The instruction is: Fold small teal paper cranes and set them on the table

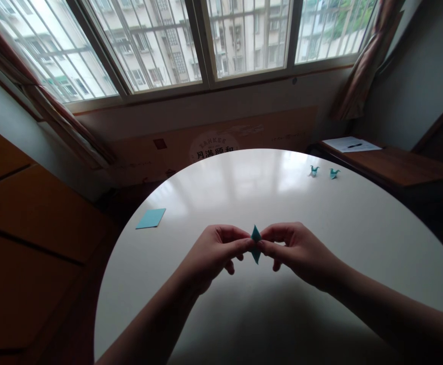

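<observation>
A small teal piece of folded origami paper (pixel 256 234), diamond-shaped with pointed top and bottom, is held upright above the white table. My left hand (pixel 217 252) pinches its left side between thumb and forefinger. From the other side my right hand (pixel 296 249) pinches it the same way, the two thumbs almost meeting at its middle. The fingertips cover the centre of the paper, so its folds there are hidden. Both hands are raised a little over the tabletop.
The round white table (pixel 221 192) has a stack of square teal paper (pixel 151 218) at its left. Two small folded paper birds, one left (pixel 314 171) and one right (pixel 334 174), stand at the far right. Beyond is a wooden desk (pixel 400 165) with a paper sheet (pixel 351 144) and pen (pixel 355 146).
</observation>
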Tool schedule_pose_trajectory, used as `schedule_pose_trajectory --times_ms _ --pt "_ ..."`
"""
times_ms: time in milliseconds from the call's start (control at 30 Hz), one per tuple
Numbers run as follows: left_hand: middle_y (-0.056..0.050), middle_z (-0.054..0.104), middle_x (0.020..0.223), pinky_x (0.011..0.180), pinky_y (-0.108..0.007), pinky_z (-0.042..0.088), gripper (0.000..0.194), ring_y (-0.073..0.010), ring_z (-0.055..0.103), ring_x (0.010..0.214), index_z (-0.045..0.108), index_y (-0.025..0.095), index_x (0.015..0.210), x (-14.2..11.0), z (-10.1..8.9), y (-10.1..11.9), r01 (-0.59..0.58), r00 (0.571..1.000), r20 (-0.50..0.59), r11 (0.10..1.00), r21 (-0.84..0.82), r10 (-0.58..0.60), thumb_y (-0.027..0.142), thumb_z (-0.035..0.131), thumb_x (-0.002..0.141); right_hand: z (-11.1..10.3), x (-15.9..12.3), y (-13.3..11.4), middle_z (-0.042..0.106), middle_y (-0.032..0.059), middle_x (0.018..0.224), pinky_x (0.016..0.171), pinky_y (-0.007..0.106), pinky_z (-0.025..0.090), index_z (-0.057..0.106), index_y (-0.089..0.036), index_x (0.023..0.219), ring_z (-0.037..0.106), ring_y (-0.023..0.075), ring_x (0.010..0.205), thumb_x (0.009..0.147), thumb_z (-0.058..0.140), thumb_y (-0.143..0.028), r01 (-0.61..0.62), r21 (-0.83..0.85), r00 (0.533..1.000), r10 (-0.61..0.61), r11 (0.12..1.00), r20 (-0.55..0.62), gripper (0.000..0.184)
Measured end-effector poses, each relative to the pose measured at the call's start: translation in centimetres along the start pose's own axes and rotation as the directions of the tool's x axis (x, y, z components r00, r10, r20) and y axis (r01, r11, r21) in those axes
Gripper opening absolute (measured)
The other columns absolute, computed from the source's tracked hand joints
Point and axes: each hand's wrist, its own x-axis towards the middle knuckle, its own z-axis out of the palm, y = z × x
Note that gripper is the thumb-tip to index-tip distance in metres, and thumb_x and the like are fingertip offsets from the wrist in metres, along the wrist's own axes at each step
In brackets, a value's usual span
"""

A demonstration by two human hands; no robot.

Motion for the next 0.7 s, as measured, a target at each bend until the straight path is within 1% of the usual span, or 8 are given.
schedule_pose_trajectory --times_ms 67,167,267,367,467,567,700 --pt "-0.003 0.066 0.07 0.041 -0.015 0.04 0.02 -0.011 0.053 0.061 0.077 0.014 0.08 -0.1 0.1 0.2 0.011 1.0 0.004 1.0 0.005 -0.011 0.034 0.077 0.081 0.0 -0.1 -0.1 0.074 0.0048 0.088 0.056 0.023 0.054 0.078 -0.018 0.102 0.066 0.0166 0.075 0.089 0.072 -0.028 0.004 0.013 1.0 -0.004 1.0 -0.023 0.017" --pt "-0.005 0.067 0.074 0.041 -0.016 0.041 0.024 -0.0123 0.054 0.063 0.077 0.013 0.082 -0.4 0.5 0.2 -0.01 1.0 0.0 0.998 0.054 0.01 0.037 0.074 0.082 0.0 -0.3 -0.2 0.074 0.0051 0.087 0.057 0.024 0.054 0.077 -0.016 0.099 0.065 0.0169 0.075 0.089 0.072 -0.029 0.016 0.037 0.997 -0.013 0.999 -0.07 0.016" --pt "-0.004 0.065 0.07 0.042 -0.017 0.043 0.025 -0.0133 0.056 0.061 0.077 0.012 0.086 -0.7 1.1 0.1 -0.052 0.998 -0.012 0.989 0.137 0.054 0.036 0.075 0.081 0.2 -0.3 -0.3 0.073 0.0049 0.082 0.058 0.025 0.053 0.077 -0.015 0.095 0.065 0.0175 0.074 0.088 0.073 -0.03 0.014 0.047 0.995 -0.01 0.999 -0.098 0.017" --pt "-0.003 0.064 0.067 0.042 -0.018 0.044 0.022 -0.0126 0.055 0.058 0.076 0.012 0.085 -0.9 1.4 0.0 -0.098 0.994 -0.032 0.979 0.179 0.106 0.034 0.075 0.081 0.4 -0.2 -0.2 0.072 0.0049 0.08 0.057 0.026 0.053 0.077 -0.015 0.092 0.064 0.0175 0.071 0.086 0.075 -0.031 -0.002 0.054 0.993 0.008 0.999 -0.118 0.017" --pt "-0.003 0.063 0.068 0.042 -0.019 0.044 0.022 -0.0127 0.054 0.057 0.075 0.012 0.085 -1.0 1.4 0.0 -0.115 0.992 -0.033 0.972 0.204 0.124 0.034 0.072 0.083 0.4 -0.2 0.0 0.072 0.0052 0.081 0.056 0.025 0.052 0.078 -0.016 0.092 0.063 0.0171 0.071 0.085 0.076 -0.032 -0.031 0.115 0.994 0.042 0.993 -0.1 0.018" --pt "-0.004 0.063 0.068 0.042 -0.019 0.044 0.025 -0.0131 0.054 0.058 0.075 0.011 0.086 -1.0 1.2 0.1 -0.106 0.994 -0.002 0.973 0.203 0.109 0.035 0.068 0.085 0.4 -0.1 0.1 0.073 0.0054 0.082 0.055 0.024 0.051 0.078 -0.017 0.093 0.062 0.0169 0.072 0.086 0.075 -0.032 -0.039 0.167 0.997 0.05 0.985 -0.064 0.017" --pt "-0.006 0.066 0.072 0.043 -0.018 0.043 0.026 -0.0138 0.055 0.061 0.075 0.01 0.086 -0.9 1.0 0.2 -0.075 0.997 0.037 0.978 0.195 0.069 0.036 0.068 0.084 0.4 -0.1 0.2 0.072 0.005 0.082 0.056 0.024 0.051 0.078 -0.017 0.094 0.063 0.017 0.073 0.088 0.074 -0.032 -0.022 0.112 0.997 0.029 0.993 -0.067 0.017"
